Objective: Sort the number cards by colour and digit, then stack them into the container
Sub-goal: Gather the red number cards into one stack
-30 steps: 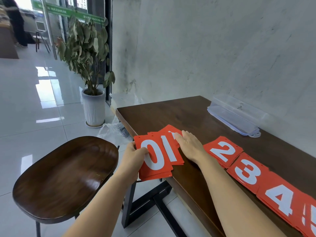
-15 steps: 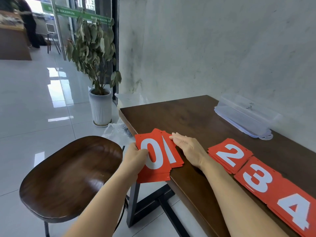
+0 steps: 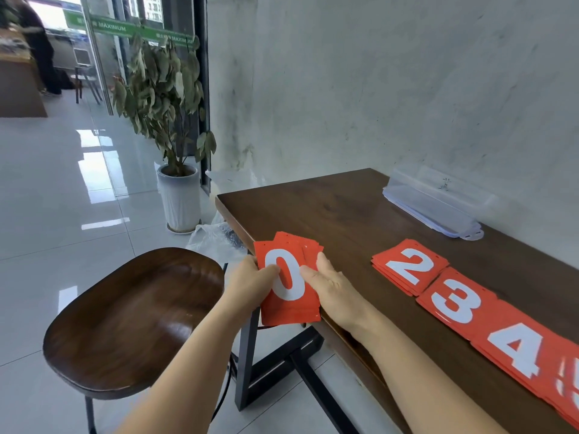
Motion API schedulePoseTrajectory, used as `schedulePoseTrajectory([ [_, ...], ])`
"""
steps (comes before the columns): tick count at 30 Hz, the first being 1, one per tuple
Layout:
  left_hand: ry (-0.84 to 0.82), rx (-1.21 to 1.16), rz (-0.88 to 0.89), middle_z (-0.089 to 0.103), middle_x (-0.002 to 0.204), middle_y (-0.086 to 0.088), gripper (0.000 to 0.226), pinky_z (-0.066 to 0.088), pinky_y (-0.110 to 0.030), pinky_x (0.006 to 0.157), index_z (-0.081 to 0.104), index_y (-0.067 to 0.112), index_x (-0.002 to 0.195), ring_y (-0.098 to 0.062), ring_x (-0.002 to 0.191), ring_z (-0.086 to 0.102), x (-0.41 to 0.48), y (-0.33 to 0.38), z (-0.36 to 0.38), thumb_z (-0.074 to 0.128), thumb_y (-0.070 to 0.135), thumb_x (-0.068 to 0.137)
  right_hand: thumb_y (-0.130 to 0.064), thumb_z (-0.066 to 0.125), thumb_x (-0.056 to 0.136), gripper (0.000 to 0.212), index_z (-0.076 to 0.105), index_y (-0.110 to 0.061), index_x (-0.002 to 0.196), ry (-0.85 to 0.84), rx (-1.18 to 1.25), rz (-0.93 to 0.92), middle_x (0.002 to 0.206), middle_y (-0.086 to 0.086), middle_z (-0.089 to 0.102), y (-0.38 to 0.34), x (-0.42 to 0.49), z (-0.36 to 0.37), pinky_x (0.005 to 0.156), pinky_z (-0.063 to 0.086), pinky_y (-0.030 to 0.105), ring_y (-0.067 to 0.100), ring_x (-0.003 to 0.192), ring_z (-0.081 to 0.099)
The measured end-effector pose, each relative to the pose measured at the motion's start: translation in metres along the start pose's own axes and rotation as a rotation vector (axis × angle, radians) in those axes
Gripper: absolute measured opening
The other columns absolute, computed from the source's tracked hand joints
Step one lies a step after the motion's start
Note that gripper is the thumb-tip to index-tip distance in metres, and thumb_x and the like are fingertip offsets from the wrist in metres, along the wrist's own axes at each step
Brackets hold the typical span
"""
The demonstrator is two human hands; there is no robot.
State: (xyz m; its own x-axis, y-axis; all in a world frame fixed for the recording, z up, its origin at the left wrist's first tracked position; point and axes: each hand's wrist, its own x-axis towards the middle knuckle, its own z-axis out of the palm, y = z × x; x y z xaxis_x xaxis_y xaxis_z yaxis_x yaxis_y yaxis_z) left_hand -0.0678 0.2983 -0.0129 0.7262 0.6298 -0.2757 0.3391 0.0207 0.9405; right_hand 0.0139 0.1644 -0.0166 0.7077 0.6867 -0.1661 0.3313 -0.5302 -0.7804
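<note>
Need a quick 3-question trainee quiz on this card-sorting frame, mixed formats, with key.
1. True or false: the red stack showing a white 2 sits inside the clear plastic container.
2. Which digit tops the red card stack gripped by the left hand? A) 0 B) 2 C) 4
3. Fill in: on the dark wooden table, the red stack showing a white 3 lies between the 2 and the ___.

Key: 1 false; 2 A; 3 "4".
</note>
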Motion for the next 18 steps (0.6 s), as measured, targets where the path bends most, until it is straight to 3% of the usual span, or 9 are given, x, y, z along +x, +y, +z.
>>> schedulePoseTrajectory([
  [2,-0.053,-0.102,-0.024,0.066,0.106,-0.006,0.021,0.055,-0.036,0.077,0.054,0.01,0.115,-0.026,0.093,0.065,-0.005,-0.003,0.004,0.053,0.015,0.094,-0.074,0.031,0.079,0.088,0.011,-0.033,0.154,-0.019,0.13,-0.028,0.16,-0.01,0.017,-0.005,-0.006,0.009,0.122,0.006,0.044,0.012,0.149,0.003],
  [3,-0.077,-0.168,-0.047,0.067,0.107,-0.009,0.025,0.056,-0.037,0.076,0.054,0.009,0.119,-0.027,0.092,0.066,-0.007,-0.005,0.005,0.053,0.012,0.094,-0.07,0.035,0.083,0.078,0.022,-0.034,0.152,-0.024,0.193,-0.035,0.154,-0.015,0.031,-0.009,-0.013,0.009,0.12,0.018,0.036,0.004,0.145,0.019],
  [5,-0.099,-0.254,-0.063,0.068,0.11,-0.01,0.03,0.057,-0.039,0.077,0.053,0.009,0.126,-0.028,0.094,0.067,-0.013,-0.009,0.006,0.053,0.011,0.096,-0.047,0.039,0.1,0.033,0.043,-0.035,0.131,0.022,0.301,-0.01,0.116,-0.026,0.055,-0.012,-0.023,0.003,0.091,0.044,0.008,-0.021,0.104,0.053],
  [6,-0.102,-0.268,-0.046,0.067,0.112,-0.009,0.033,0.057,-0.042,0.083,0.052,0.01,0.129,-0.028,0.097,0.066,-0.014,-0.011,0.006,0.053,0.012,0.097,-0.037,0.04,0.103,0.025,0.043,-0.034,0.128,0.049,0.318,-0.002,0.106,-0.025,0.055,-0.013,-0.025,-0.002,0.078,0.046,0.003,-0.022,0.09,0.056],
  [9,-0.103,-0.276,0.087,0.065,0.118,-0.003,0.034,0.054,-0.042,0.092,0.047,0.018,0.132,-0.024,0.104,0.064,-0.02,-0.008,0.008,0.054,0.018,0.098,-0.036,0.054,0.097,0.065,0.023,-0.019,0.152,0.207,0.247,-0.017,0.143,-0.003,0.046,-0.016,-0.026,-0.015,0.094,0.046,0.027,0.009,0.127,0.05],
  [11,-0.099,-0.249,0.222,0.063,0.116,0.001,0.027,0.055,-0.034,0.085,0.047,0.023,0.124,-0.018,0.102,0.063,-0.026,0.002,0.011,0.053,0.02,0.099,-0.033,0.064,0.091,0.072,0.026,-0.019,0.151,0.262,0.268,-0.02,0.14,0.0,0.05,-0.024,-0.025,-0.022,0.096,0.05,0.036,0.021,0.123,0.055],
  [14,-0.094,-0.173,0.439,0.061,0.118,0.004,0.028,0.057,-0.035,0.087,0.042,0.026,0.126,-0.016,0.104,0.063,-0.034,0.021,0.016,0.051,0.025,0.099,-0.022,0.066,0.09,0.044,0.052,-0.021,0.132,0.343,0.318,-0.097,0.121,-0.001,0.065,-0.034,-0.021,-0.038,0.09,0.056,0.04,0.017,0.106,0.064],
  [16,-0.077,-0.13,0.58,0.061,0.119,0.005,0.032,0.057,-0.034,0.089,0.042,0.023,0.131,-0.014,0.106,0.062,-0.036,0.032,0.021,0.049,0.024,0.1,-0.016,0.064,0.092,0.027,0.059,-0.024,0.117,0.41,0.331,-0.19,0.11,-0.006,0.068,-0.04,-0.023,-0.047,0.086,0.057,0.032,0.011,0.1,0.066],
  [18,-0.065,-0.082,0.667,0.06,0.121,0.005,0.035,0.056,-0.031,0.09,0.042,0.02,0.133,-0.014,0.108,0.062,-0.035,0.042,0.026,0.048,0.026,0.1,-0.017,0.063,0.093,0.027,0.056,-0.029,0.115,0.471,0.332,-0.241,0.106,-0.012,0.066,-0.042,-0.024,-0.052,0.08,0.055,0.02,0.005,0.097,0.064],
])
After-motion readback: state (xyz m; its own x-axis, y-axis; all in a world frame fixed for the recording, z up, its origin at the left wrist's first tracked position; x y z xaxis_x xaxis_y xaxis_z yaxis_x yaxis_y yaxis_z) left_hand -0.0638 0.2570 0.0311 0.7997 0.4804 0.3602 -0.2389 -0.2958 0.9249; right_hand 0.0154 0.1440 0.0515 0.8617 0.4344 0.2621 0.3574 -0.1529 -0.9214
